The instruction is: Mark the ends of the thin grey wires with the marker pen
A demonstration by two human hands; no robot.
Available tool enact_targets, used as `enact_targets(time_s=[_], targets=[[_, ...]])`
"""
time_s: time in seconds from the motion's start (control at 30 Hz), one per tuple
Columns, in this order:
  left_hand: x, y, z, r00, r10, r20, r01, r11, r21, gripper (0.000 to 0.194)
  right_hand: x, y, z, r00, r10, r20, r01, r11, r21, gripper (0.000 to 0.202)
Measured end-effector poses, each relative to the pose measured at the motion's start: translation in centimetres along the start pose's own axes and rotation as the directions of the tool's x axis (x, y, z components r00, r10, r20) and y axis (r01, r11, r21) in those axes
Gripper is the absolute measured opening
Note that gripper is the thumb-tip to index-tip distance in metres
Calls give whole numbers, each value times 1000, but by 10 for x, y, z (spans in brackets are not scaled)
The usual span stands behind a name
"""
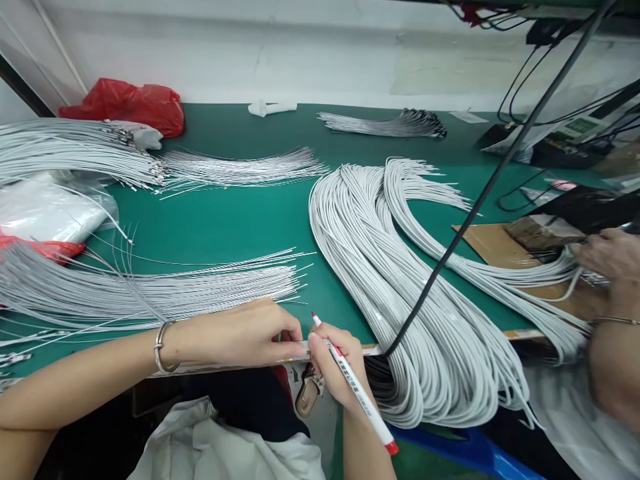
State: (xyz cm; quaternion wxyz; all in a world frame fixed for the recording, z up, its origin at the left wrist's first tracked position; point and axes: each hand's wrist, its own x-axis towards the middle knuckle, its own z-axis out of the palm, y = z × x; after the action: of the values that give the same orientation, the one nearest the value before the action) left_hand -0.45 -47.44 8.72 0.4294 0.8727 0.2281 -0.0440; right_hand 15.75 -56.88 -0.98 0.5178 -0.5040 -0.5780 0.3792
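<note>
My right hand (337,363), at the front edge of the table, is closed round a white marker pen (356,389) with red ends. Its narrow red tip points up and away from me, and its other end slants down to the right. Just left of it, my left hand (260,333) has its thumb and fingers pinched together at the edge; what they hold, if anything, is hidden. Behind my left hand lies a bundle of thin grey-white wires (235,283), its loose ends pointing right. A thick bundle of white cables (400,287) curves over the edge beside my right hand.
More wire bundles (245,167) lie farther back, near a red plastic bag (130,107) and a clear bag (50,207). A black cable (465,227) crosses diagonally in front. At right, a co-worker's hand (610,253) is at white cables above cardboard (495,247).
</note>
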Motion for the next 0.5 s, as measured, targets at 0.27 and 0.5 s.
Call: enact_targets(time_s=[0.27, 0.5], targets=[[7, 4, -9, 999, -12, -43, 6, 992, -122, 28, 3, 0, 5, 947, -44, -318, 49, 999, 9, 18], [15, 5, -24, 999, -41, -5, 39, 979, -201, 28, -2, 11, 12, 873, -325, -364, 244, 937, -251, 48]])
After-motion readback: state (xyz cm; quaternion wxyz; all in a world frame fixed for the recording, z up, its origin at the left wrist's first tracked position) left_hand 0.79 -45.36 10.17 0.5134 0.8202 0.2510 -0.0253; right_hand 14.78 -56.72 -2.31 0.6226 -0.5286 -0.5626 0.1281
